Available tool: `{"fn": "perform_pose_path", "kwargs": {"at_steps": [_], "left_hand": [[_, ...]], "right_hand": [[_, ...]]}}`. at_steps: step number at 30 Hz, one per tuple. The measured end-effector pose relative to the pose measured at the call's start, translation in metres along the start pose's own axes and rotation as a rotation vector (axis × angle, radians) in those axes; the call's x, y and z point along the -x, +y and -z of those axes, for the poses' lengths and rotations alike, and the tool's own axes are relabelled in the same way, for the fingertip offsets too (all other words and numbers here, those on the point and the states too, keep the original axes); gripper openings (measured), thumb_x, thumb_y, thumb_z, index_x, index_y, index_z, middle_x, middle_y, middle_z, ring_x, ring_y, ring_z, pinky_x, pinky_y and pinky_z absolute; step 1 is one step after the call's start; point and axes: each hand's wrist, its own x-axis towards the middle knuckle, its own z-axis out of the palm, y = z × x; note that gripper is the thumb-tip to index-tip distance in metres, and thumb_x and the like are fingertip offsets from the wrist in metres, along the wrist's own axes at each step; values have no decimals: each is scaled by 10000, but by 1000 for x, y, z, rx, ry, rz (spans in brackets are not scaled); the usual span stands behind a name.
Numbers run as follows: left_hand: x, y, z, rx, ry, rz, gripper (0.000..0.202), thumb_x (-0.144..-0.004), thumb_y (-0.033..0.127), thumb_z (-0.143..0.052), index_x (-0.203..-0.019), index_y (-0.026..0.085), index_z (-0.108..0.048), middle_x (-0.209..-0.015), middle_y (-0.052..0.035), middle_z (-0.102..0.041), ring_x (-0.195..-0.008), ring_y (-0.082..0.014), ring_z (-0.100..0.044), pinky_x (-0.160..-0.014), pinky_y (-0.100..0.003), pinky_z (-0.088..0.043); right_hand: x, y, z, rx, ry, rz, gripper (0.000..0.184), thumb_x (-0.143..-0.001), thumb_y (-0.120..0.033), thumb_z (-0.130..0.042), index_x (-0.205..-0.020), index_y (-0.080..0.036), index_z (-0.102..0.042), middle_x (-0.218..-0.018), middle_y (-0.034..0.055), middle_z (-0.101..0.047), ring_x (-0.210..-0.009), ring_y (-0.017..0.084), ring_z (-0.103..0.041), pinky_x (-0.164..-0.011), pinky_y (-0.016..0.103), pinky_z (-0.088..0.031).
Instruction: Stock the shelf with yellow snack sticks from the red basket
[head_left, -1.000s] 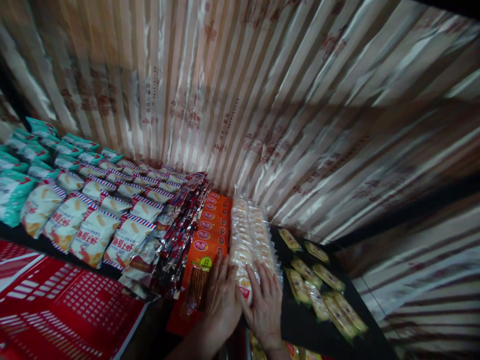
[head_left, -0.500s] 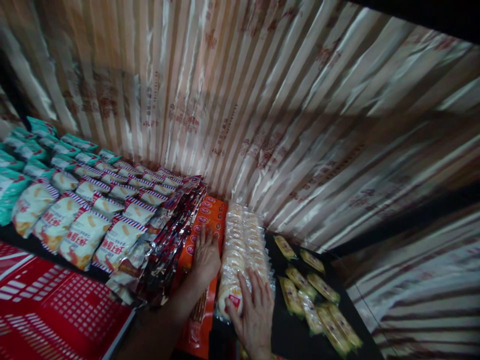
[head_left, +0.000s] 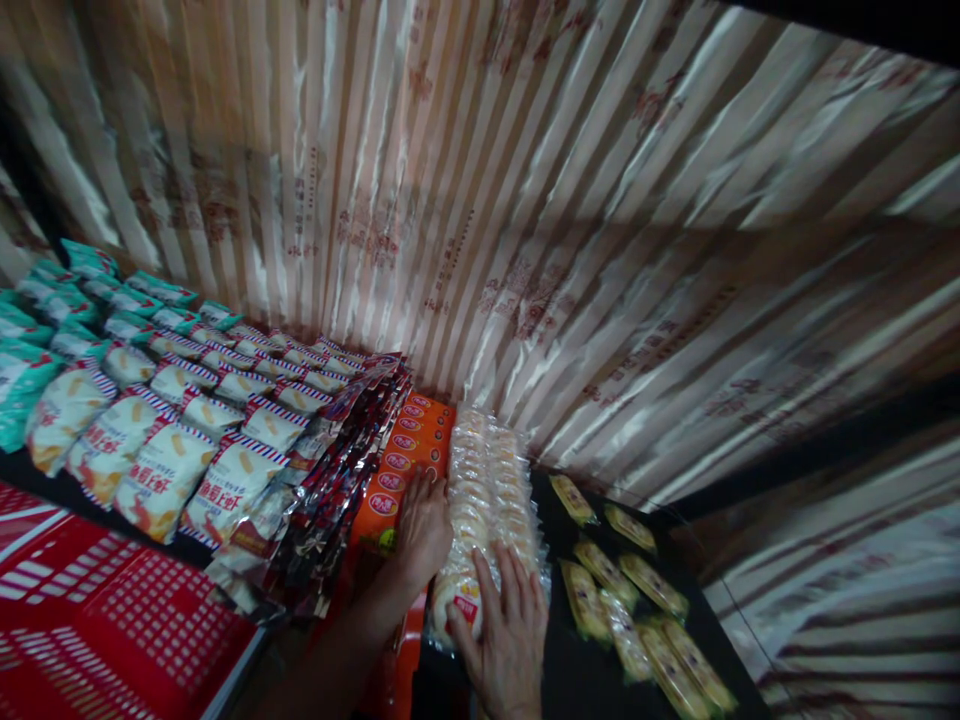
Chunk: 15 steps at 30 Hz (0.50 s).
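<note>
Two rows of round, pale cakes in clear wrappers (head_left: 474, 470) run from the front of the black shelf to its back. Over the front of these rows lies my right hand (head_left: 506, 625), its fingers spread on the wrappers and its thumb by a small red label. My left hand (head_left: 424, 525) rests at the seam between the cakes and a row of flat orange packets (head_left: 411, 440). Its fingers point away from me and look extended, holding nothing that I can see. My left forearm hides the front of the orange packets.
Left of the orange row stand dark shiny packets (head_left: 356, 450), then white snack bags (head_left: 229, 490) and teal bags (head_left: 26, 385). Several yellow wrapped bars (head_left: 619, 575) lie loosely at the right. A red basket (head_left: 127, 620) is at the lower left. Pleated printed curtain (head_left: 420, 200) hangs behind.
My left hand has slid right and slightly towards me, from on top of the orange packets to the edge of the cakes. My right hand has barely moved.
</note>
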Motion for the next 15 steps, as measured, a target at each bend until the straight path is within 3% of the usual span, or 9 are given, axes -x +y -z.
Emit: {"fn": "perform_pose_path", "kwargs": {"at_steps": [5,12,15], "left_hand": [[-20,-4,2,-23,-1,-21,427,-836,124,-332,-1229,73,-492,-1331,-129,-460,-1300,-220,-312,-1099,-362,-233],[-70,-7,0,-69,-102,22,472,-800,140,-392,-1263,77,-458,-1359,-129,-423,-1320,-225,-268,-1103,-358,-210],[-98,-5,-3,-91,-120,4,431,-814,110,-370,-1226,106,-499,-1302,-118,-494,-1274,-199,-353,-1091,-345,-231]], "right_hand": [[0,1,1,12,-2,-3,622,-744,-537,-535,-1272,-225,-433,-1374,111,-378,-1246,323,-348,-993,527,-267],[-1,3,0,36,21,32,636,-728,-539,-549,-1269,-223,-438,-1352,126,-403,-1216,329,-386,-970,517,-288],[-1,6,-3,43,51,49,659,-724,-542,-548,-1287,-223,-419,-1328,136,-427,-1197,336,-406,-949,511,-308]]}}
